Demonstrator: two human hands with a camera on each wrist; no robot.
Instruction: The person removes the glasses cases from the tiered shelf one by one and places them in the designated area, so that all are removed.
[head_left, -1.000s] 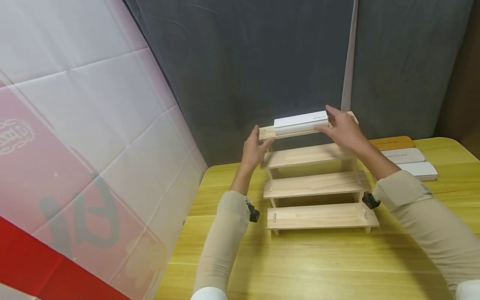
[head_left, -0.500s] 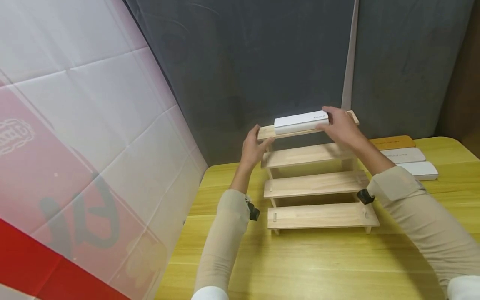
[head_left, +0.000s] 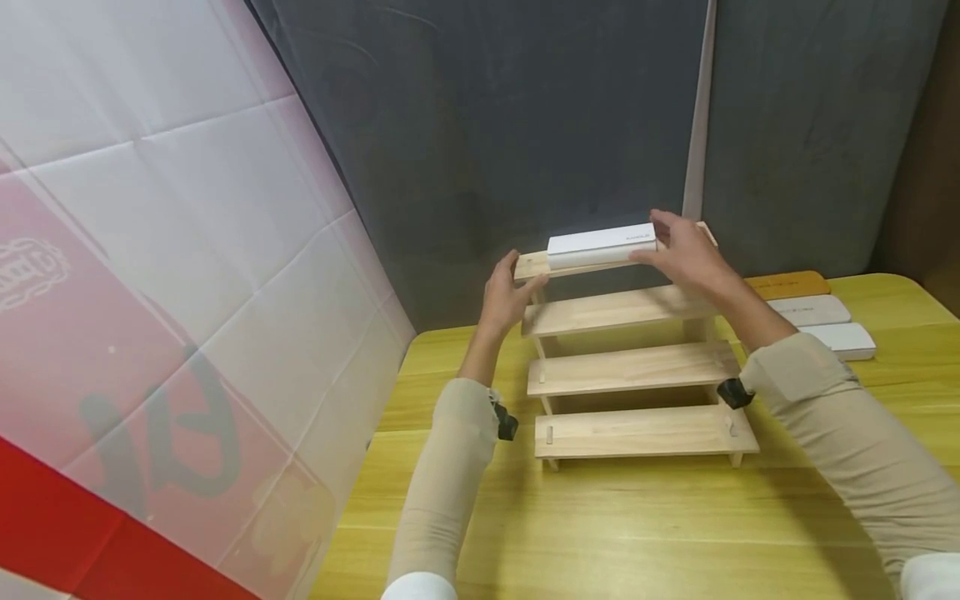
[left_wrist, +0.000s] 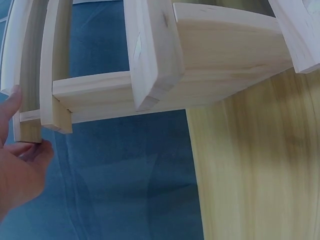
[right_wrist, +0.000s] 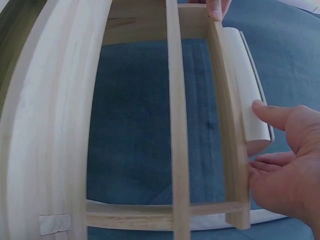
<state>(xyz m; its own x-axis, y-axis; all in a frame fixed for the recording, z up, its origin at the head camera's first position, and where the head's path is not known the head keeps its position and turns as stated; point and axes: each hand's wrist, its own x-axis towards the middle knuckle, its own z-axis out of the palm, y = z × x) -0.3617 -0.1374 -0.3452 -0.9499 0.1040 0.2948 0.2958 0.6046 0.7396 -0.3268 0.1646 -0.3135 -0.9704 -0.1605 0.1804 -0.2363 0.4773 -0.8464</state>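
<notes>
A white glasses case (head_left: 600, 245) lies lengthwise on the top board of a stepped wooden display rack (head_left: 637, 367). My right hand (head_left: 690, 257) holds the case by its right end. In the right wrist view the thumb presses the front of the case (right_wrist: 245, 95), and the other fingers lie around its end near the board. My left hand (head_left: 504, 298) grips the left end of the top board, thumb on one side and fingers round the other, as the left wrist view shows. The rack's lower boards carry nothing.
To the right of the rack, an orange glasses case (head_left: 791, 285) and two white ones, the nearest (head_left: 843, 340) partly behind my right arm, lie in a row on the yellow wooden table (head_left: 600, 533). A dark cloth backdrop (head_left: 487, 150) hangs behind; a printed sheet (head_left: 187, 250) stands at left.
My right hand shifts very slightly at the case's end, and the case tilts a little and settles back. My left hand stays on the board's end.
</notes>
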